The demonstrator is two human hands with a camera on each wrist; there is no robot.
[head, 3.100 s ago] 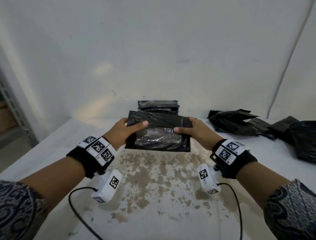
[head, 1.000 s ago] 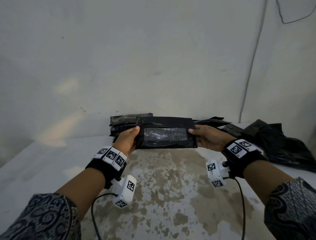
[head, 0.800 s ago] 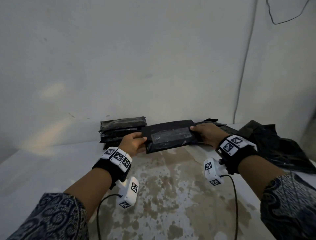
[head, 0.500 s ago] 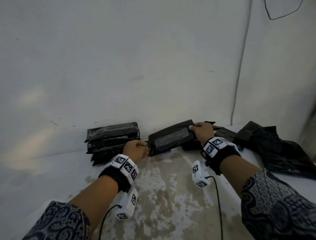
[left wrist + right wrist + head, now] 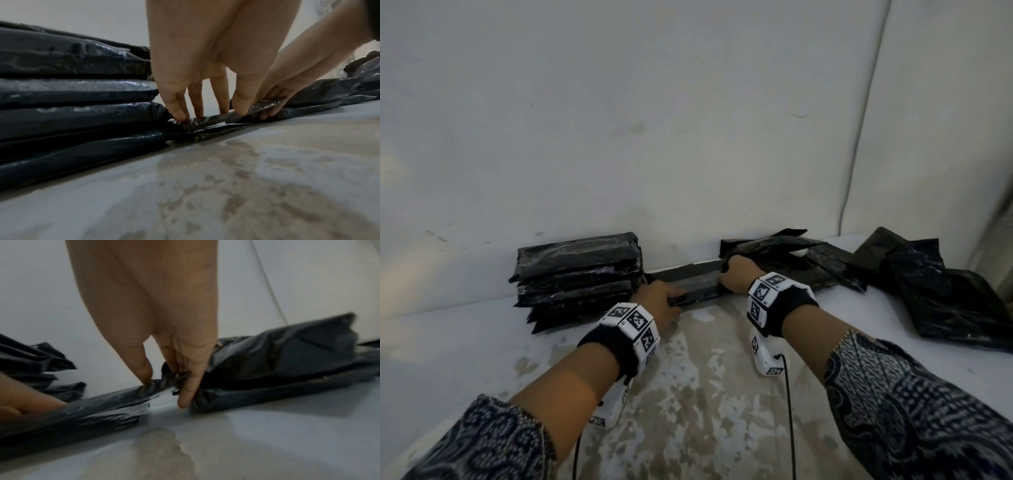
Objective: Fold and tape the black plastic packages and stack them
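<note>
A folded black plastic package (image 5: 698, 283) with a shiny strip of tape on top lies low at the back of the table, close to the wall. My left hand (image 5: 658, 301) grips its left end, thumb on top, right beside the stack of finished packages (image 5: 578, 270). My right hand (image 5: 736, 278) pinches the right end against the loose pile. In the left wrist view my left hand's fingertips (image 5: 180, 112) press into the package (image 5: 218, 118) next to the stack (image 5: 72, 97). The right wrist view is blurred; the right hand (image 5: 174, 382) holds the crumpled end of the package (image 5: 115, 402).
Loose unfolded black bags (image 5: 791, 258) lie behind my right hand, and a larger heap (image 5: 941, 294) sits at the far right. The white table (image 5: 705, 394) has worn brown patches in front. The wall (image 5: 688, 137) stands directly behind the stack. Wrist-camera cables hang under both arms.
Both hands carried the package away from me and down, from held up in front to low against the wall between the stack and the loose bags. The head view swung right.
</note>
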